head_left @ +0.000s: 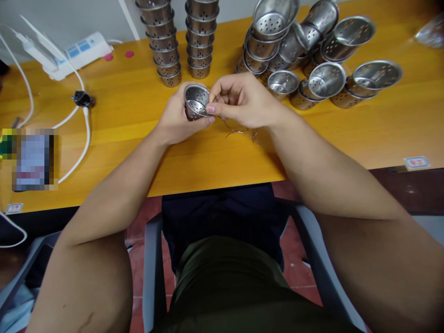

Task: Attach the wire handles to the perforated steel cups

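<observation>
A small perforated metal cup (197, 98) is tilted so that its mouth faces me. My left hand (177, 115) is wrapped around its left side and underside. At the cup's right rim, my right hand (239, 99) is closed in a pinch, thumb and fingertips at the edge. What lies between those fingertips, if anything, is too small to make out. Thin curled metal strands (243, 132) lie on the table just below my right hand.
Two tall stacks of perforated cups, a left stack (163, 39) and a right stack (201, 39), stand behind my hands. More cups (322, 81) are piled at the right. A white power strip (78, 53), cables and a blurred-out phone-like object (34, 159) occupy the left side.
</observation>
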Tool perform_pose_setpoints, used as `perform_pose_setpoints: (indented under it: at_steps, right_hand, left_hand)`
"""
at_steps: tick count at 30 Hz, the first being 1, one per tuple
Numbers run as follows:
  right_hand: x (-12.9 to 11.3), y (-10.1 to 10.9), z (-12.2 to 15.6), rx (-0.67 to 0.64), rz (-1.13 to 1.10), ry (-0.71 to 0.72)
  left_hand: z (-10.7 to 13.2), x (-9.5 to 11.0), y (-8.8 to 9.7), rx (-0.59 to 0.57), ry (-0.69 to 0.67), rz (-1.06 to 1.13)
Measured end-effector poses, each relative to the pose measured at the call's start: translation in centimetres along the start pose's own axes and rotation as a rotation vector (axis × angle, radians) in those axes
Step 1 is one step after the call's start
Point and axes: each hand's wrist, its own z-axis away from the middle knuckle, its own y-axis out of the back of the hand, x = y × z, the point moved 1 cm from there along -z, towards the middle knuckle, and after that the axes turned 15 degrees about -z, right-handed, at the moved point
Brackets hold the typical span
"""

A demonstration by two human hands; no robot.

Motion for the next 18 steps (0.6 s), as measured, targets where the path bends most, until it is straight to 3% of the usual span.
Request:
perform_pose_setpoints:
  at_steps: [6, 10, 13, 18]
  right_hand:
    - [-0.5, -0.7, 0.4, 0.016, 0.023, 0.009]
    - [-1.3, -0.8, 0.9, 0.155, 0.202, 0.016]
    - [-1.7, -0.6, 1.1, 0.233, 0.313, 0.124]
    - [-1.2, -0.2, 1.2, 0.134, 0.443, 0.179]
  left_hand:
    - [0.0, -0.2, -0.1, 0.007, 0.052, 0.010]
    - [-0.5, -0.3, -0.5, 0.096, 0.090, 0.004]
    - [-1.1, -0.3, -0.6, 0.177, 0.125, 0.008]
    - [-1.6, -1.5, -0.8, 0.233, 0.135, 0.043]
